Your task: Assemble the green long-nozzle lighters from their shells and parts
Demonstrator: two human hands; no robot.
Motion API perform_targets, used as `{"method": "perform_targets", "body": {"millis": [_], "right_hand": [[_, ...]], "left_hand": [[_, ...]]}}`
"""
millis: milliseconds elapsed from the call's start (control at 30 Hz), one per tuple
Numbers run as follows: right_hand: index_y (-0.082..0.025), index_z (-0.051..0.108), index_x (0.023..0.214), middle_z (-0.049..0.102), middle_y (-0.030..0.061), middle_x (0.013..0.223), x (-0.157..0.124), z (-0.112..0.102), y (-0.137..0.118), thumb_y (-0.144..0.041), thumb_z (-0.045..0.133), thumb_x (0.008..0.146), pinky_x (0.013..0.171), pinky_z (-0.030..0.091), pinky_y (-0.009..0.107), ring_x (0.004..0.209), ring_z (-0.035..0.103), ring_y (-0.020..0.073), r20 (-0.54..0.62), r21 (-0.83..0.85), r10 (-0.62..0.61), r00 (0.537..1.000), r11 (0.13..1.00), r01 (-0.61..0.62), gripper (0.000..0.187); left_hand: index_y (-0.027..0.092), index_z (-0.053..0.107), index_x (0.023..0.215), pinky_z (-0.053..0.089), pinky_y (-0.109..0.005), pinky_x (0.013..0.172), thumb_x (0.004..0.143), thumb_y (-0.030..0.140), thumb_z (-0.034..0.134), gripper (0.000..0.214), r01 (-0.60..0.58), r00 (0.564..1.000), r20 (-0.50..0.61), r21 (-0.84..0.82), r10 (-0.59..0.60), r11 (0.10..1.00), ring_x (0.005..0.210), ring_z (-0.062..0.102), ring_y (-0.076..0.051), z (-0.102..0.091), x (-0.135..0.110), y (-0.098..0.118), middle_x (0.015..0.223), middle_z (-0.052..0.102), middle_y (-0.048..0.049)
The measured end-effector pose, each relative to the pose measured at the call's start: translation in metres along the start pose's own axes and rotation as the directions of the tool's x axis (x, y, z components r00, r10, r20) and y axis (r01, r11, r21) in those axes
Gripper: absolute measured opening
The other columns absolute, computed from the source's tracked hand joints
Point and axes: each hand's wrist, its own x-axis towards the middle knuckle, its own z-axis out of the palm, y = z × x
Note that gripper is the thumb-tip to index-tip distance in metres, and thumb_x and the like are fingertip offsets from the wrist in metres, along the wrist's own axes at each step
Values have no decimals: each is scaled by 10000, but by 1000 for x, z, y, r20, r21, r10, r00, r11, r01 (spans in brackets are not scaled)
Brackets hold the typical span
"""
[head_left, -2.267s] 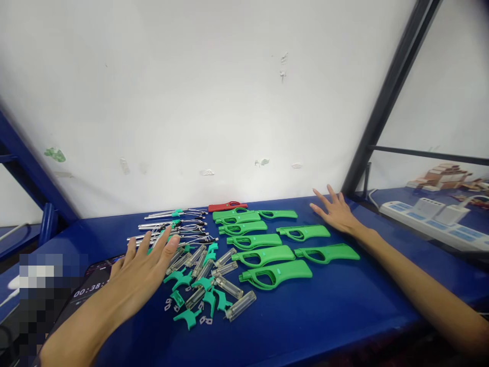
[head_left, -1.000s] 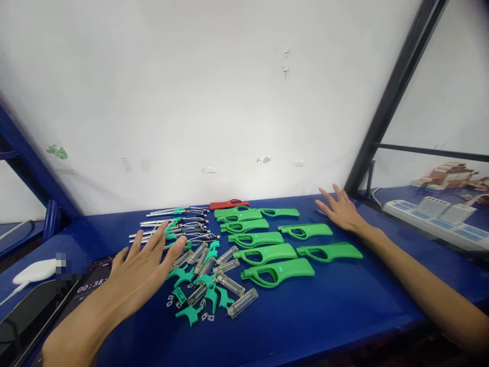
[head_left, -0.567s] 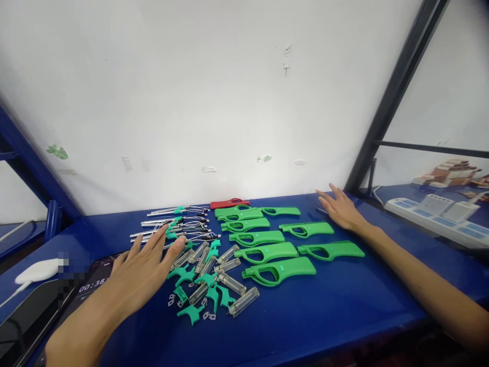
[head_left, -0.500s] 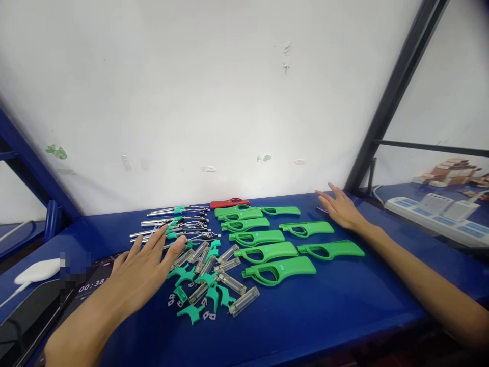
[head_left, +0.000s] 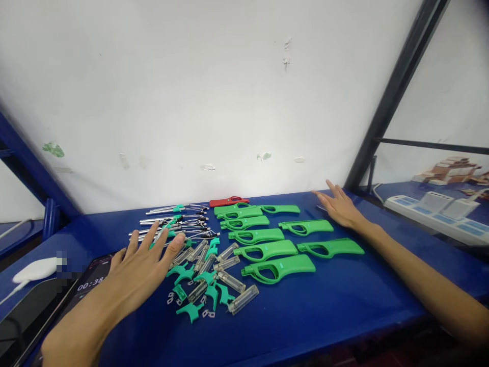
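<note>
My left hand [head_left: 143,265] is spread palm down at the left, fingers apart, holding nothing. Its fingertips overlap the view of several metal lighter tubes with wires [head_left: 194,221]. Just right of its thumb lie clear lighter fuel tanks [head_left: 244,299], teal plastic triggers [head_left: 190,311] and tiny pale clips [head_left: 208,314]. Several green lighter shells [head_left: 280,268] lie in two columns mid-table, with a red lighter shell [head_left: 229,202] behind them. My right hand [head_left: 340,206] is open at the table's right rear, over a thin dark object [head_left: 321,208] that I cannot identify.
The blue table [head_left: 290,321] meets a white wall [head_left: 229,92] at the back. At the left are a phone showing a timer [head_left: 89,283], another dark device [head_left: 28,316] and a white charger [head_left: 36,270]. A dark metal post [head_left: 382,112] and power strips [head_left: 439,214] stand right.
The whole view has shifted very slightly. Both hands stay spread in nearly the same places, and the parts on the table lie as before.
</note>
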Motion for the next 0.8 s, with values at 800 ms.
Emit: {"method": "perform_targets", "body": {"millis": [800], "right_hand": [[-227, 705, 1343, 691, 112, 1435, 6, -48, -9, -411, 696, 1074, 1049, 607, 513, 1226, 703, 269, -78, 139, -35, 996, 989, 45, 326]], "left_hand": [[146, 565, 1609, 391, -877, 1107, 1039, 691, 184, 877, 111, 992, -56, -65, -114, 992, 1604, 273, -652, 7, 8, 0, 1698, 436, -307]]}}
